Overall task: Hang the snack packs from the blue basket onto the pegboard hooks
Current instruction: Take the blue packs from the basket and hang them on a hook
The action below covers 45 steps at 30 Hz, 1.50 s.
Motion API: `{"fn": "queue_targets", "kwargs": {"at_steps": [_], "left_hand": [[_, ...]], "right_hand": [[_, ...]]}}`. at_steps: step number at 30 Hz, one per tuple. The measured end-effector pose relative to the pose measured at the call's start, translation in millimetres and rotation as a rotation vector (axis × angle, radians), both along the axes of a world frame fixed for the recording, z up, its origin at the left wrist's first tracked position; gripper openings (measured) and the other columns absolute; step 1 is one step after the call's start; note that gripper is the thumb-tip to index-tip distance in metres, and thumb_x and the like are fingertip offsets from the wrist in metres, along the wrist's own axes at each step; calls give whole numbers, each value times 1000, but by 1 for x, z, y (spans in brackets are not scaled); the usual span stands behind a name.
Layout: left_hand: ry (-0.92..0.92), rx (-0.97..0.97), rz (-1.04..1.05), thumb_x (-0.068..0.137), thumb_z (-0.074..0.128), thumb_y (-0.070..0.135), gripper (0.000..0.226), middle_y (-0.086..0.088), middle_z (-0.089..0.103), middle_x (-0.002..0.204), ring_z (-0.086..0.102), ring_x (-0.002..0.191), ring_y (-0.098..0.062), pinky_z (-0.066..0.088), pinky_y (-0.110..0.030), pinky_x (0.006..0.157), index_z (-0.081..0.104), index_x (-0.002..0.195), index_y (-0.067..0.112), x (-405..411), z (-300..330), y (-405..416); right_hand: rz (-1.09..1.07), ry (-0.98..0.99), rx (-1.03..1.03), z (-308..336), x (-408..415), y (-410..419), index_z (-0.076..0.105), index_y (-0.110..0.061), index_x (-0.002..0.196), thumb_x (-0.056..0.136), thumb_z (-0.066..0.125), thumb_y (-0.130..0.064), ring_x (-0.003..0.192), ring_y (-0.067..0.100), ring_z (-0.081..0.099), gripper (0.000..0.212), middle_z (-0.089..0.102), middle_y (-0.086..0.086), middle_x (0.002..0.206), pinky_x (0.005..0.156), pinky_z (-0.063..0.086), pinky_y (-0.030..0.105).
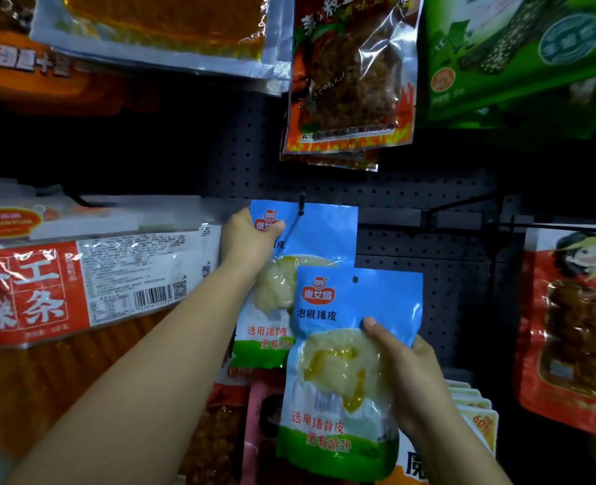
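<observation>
The person's left hand (pixel 251 236) is raised to the dark perforated pegboard (pixel 429 246), its thumb and fingers pinching the top left corner of a blue plastic snack pack with pale contents showing through a clear window (pixel 319 232). That pack sits up against a black metal hook (pixel 298 218), whose prong crosses the pack's top edge; whether the prong passes through the hanging hole I cannot tell. The right hand (pixel 404 372) is lower and nearer, gripping a second blue snack pack of the same kind (pixel 345 372) by its right edge, thumb on the front and fingers curled behind; this pack overlaps the lower right of the first and its small hanging hole near the top is free. Around them hang a red flame-printed pack (pixel 352 75) above, a green pack (pixel 520 54) at upper right, a red-and-white long pack (pixel 79 285) to the left and a red pack with a cartoon face (pixel 572 323) on the right.
</observation>
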<state>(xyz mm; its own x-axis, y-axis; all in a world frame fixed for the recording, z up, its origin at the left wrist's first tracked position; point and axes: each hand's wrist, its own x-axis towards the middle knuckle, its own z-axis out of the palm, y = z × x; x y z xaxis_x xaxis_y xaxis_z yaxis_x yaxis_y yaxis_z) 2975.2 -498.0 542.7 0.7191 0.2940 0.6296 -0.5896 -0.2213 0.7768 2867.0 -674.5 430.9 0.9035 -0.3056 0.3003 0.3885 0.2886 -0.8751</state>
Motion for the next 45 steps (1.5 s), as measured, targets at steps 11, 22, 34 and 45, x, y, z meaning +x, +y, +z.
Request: {"fn": "queue_targets", "kwargs": {"at_steps": [11,22,34,45], "left_hand": [[46,-4,8,86,67,19,27,-5,66,103,63,94,-23,52,-37,82,59,110,11,13,-3,-4],[6,-144,-373,84,47,58,62,18,49,126,55,94,15,41,-2,69,40,138,28,-98,-53,-3],[-313,-113,-257,74,67,36,6,9,74,84,72,78,-10,57,-24,62,65,80,36,-146,-52,9],[-397,-190,-268,80,69,29,11,4,74,84,72,80,-14,57,-25,62,61,85,24,-155,-16,22]], "right_hand": [[141,-63,-25,2,-19,-8,68,-6,103,75,71,-17,83,35,72,30,74,17,95,63,59,43],[54,-261,-97,20,-37,7,72,-18,92,64,76,-28,82,21,74,29,76,4,92,61,57,26],[90,-408,-190,60,-55,20,72,-20,87,74,63,-37,77,6,72,23,77,-8,86,57,53,15],[95,-509,-278,107,-63,34,70,-20,88,93,58,-22,80,16,74,13,77,-3,87,60,56,22]]}}
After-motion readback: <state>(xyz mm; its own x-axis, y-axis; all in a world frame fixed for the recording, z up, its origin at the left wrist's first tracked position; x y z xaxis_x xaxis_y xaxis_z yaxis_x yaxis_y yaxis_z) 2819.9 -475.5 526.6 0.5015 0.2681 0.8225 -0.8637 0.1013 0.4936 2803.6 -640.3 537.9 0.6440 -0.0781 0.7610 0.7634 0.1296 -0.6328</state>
